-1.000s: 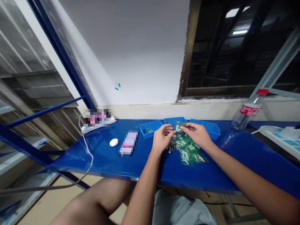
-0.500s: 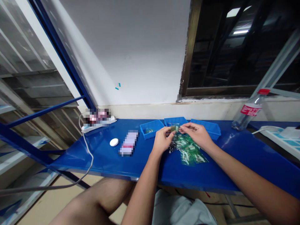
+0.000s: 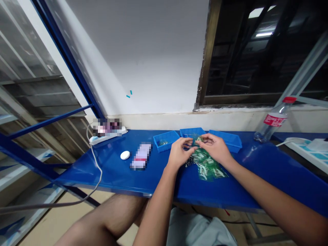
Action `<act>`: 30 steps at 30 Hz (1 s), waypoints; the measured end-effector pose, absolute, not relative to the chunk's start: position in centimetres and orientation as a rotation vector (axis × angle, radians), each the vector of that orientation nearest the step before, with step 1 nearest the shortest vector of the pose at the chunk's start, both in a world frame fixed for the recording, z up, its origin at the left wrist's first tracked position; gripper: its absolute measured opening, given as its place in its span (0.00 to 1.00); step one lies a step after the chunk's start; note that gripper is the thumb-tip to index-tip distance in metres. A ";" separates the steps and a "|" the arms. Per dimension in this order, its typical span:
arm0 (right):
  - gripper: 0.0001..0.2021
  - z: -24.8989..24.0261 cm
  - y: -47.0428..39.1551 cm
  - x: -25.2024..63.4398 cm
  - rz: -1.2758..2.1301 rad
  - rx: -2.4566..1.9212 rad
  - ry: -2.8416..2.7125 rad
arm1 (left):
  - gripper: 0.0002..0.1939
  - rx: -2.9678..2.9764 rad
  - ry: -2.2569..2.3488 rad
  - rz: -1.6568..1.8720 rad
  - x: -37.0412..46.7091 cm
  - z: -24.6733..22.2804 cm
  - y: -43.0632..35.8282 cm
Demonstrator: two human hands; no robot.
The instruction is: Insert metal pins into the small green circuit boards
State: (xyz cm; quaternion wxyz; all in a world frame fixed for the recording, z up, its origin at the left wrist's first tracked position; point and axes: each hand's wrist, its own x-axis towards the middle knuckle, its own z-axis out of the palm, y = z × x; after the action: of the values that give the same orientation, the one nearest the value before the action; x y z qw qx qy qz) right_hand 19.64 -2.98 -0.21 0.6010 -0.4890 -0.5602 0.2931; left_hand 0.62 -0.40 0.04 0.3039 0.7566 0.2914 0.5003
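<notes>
Packet (image 3: 199,138) held up over a blue tabletop (image 3: 159,179)

At far left, a grey cable (image 3: 51,205) is strung past blue framing (image 3: 65,58). A white round object (image 3: 125,155) and a pixelated flat item (image 3: 141,156) are laid before the pale wall (image 3: 153,65). Near a blue bin (image 3: 165,148), the left hand (image 3: 178,153) is spread, thumb apart from fingers; whether the packet is touched cannot be told. Above heaped dark screws (image 3: 189,161), the packet is pinched in the right hand's (image 3: 215,148) grip, one end pointed upward toward the wall; its long axis cannot be made out. Green packets (image 3: 211,168) are piled below. At right, a red-capped bottle (image 3: 273,120) is stood beneath a dark window (image 3: 246,65).
</notes>
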 end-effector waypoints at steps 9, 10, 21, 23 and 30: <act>0.20 0.8 -3.8 19.0 0.697 -1.056 -1.349 | 0.09 2.047 0.851 1.276 0.4 0.5 -0.7; 0.20 0.7 -3.6 19.2 0.661 -1.060 -1.323 | 0.09 2.025 0.853 1.270 0.4 0.4 -0.6; 0.19 -0.1 -3.1 19.4 0.776 -1.045 -1.364 | 0.11 1.871 0.781 1.256 0.7 0.3 -0.7; 0.20 -0.1 -3.1 19.4 0.764 -1.046 -1.361 | 0.10 1.896 0.816 1.278 0.6 0.5 -0.6; 0.19 -0.3 -2.9 19.8 0.689 -1.106 -1.414 | 0.15 2.297 1.339 1.482 -1.7 1.1 -0.1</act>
State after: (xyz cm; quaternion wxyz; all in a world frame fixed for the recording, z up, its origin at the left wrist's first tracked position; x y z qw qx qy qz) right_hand 19.84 -2.89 -0.30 0.5725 -0.4715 -0.6029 0.2940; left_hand -1.66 -0.12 1.12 0.0488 0.7539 0.4392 0.4862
